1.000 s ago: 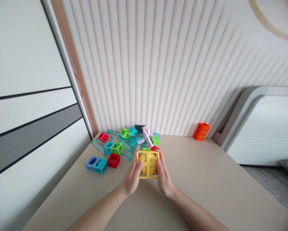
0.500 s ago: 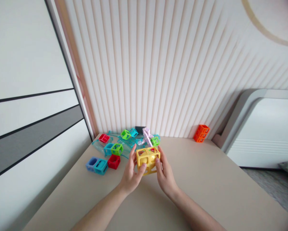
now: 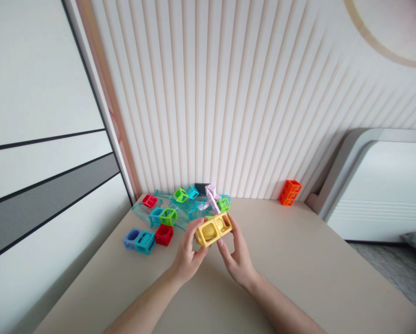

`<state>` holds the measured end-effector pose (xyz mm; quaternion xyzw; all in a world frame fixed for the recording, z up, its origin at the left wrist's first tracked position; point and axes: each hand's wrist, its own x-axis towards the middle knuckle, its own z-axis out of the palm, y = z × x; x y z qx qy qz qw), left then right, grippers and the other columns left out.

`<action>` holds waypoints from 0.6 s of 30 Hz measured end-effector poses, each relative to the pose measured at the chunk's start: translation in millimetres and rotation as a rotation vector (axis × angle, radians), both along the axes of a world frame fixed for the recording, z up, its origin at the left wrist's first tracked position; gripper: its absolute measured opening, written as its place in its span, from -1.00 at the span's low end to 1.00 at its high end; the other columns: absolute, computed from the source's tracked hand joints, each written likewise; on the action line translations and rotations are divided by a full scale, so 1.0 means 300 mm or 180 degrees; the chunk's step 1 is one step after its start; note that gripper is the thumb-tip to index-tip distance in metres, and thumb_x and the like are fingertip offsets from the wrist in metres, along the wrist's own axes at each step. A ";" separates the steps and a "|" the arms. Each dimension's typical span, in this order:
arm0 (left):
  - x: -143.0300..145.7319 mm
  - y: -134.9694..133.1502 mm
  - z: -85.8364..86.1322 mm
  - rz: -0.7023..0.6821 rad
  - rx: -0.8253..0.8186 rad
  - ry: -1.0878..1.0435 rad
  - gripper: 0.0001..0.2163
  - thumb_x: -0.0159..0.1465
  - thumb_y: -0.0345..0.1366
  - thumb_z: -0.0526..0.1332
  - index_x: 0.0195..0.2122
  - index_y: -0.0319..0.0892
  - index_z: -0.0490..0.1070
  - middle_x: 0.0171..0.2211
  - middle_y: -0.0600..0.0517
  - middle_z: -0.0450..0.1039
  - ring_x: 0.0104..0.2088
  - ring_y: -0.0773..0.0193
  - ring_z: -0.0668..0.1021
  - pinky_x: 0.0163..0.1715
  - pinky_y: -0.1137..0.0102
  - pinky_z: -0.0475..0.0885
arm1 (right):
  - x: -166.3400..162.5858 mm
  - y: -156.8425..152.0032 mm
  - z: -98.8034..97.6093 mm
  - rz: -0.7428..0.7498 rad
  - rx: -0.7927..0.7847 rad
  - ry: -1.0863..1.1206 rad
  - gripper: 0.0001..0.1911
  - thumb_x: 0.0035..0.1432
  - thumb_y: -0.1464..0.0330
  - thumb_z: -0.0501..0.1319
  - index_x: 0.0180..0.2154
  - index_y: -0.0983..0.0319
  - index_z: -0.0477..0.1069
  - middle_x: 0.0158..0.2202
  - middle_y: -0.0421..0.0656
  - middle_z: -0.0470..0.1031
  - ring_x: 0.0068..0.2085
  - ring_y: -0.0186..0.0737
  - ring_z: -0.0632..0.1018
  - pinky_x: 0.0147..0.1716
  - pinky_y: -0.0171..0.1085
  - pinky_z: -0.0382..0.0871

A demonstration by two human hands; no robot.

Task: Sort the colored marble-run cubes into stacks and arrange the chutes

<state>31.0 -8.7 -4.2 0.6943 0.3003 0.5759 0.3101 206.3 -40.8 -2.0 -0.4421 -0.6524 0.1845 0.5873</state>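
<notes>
Both hands hold a yellow open-frame cube block with a yellow ball inside it, just above the beige table. My left hand grips its left end with thumb and fingers. My right hand pinches its right end and underside. The block is tilted, its long side towards me. Just behind it lies a pile of coloured frame cubes and clear teal track pieces.
Red, teal and blue cubes sit left of my hands. An orange block stands against the ribbed wall at the back right. A white cabinet borders the table's right side; a panelled wall borders the left.
The yellow block has been turned in my hands, from its square face towards me to a tilted, flatter side, and lifted slightly. The other blocks have not moved.
</notes>
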 end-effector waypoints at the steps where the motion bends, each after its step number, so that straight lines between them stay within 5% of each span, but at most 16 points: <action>1: 0.003 -0.003 0.006 -0.0078 -0.0324 -0.0217 -0.49 0.31 -0.19 0.25 0.27 -0.01 0.19 0.19 -0.16 0.39 0.15 -0.04 0.49 0.14 0.08 0.41 | 0.001 0.001 0.003 -0.0066 0.0102 -0.0106 -0.37 0.31 0.28 0.21 0.34 0.12 0.07 0.27 0.03 0.29 0.24 0.04 0.38 0.21 0.05 0.29; 5: 0.013 -0.004 0.053 -0.0085 -0.1298 -0.0950 -0.34 0.32 -0.03 0.23 0.35 -0.06 0.01 0.20 -0.18 0.38 0.16 -0.07 0.50 0.05 0.12 0.49 | 0.006 0.010 0.022 -0.0143 0.0419 -0.0452 -0.50 0.32 0.33 0.19 0.25 0.12 0.18 0.06 0.00 0.42 0.01 -0.04 0.49 -0.04 -0.07 0.47; 10: 0.032 -0.011 0.065 -0.0625 -0.1304 -0.1050 -0.35 0.27 -0.01 0.28 0.31 -0.10 0.11 0.19 -0.18 0.40 0.22 -0.06 0.44 0.14 0.16 0.42 | 0.023 0.019 0.010 -0.0431 0.0409 -0.0691 -0.52 0.37 0.32 0.11 0.28 0.09 0.15 0.10 0.00 0.42 0.04 -0.03 0.50 -0.01 -0.03 0.47; 14: 0.031 -0.040 0.051 -0.1329 -0.1141 -0.0733 -0.41 0.35 -0.08 0.21 0.35 -0.07 0.07 0.32 -0.16 0.24 0.31 -0.03 0.33 0.28 0.15 0.26 | 0.042 0.011 0.008 -0.0461 0.0231 -0.1081 -0.19 0.31 0.11 0.17 0.42 0.19 -0.15 0.31 0.11 0.22 0.27 0.16 0.32 0.18 0.13 0.33; 18: 0.018 -0.045 0.043 -0.1550 -0.0868 -0.0409 -0.42 0.40 -0.07 0.11 0.39 -0.06 0.00 0.38 -0.15 0.11 0.35 -0.05 0.25 0.32 0.09 0.20 | 0.048 0.007 0.026 -0.0624 0.0085 -0.1372 0.06 0.18 0.01 0.29 0.44 0.20 -0.27 0.32 0.14 0.21 0.28 0.22 0.32 0.19 0.17 0.31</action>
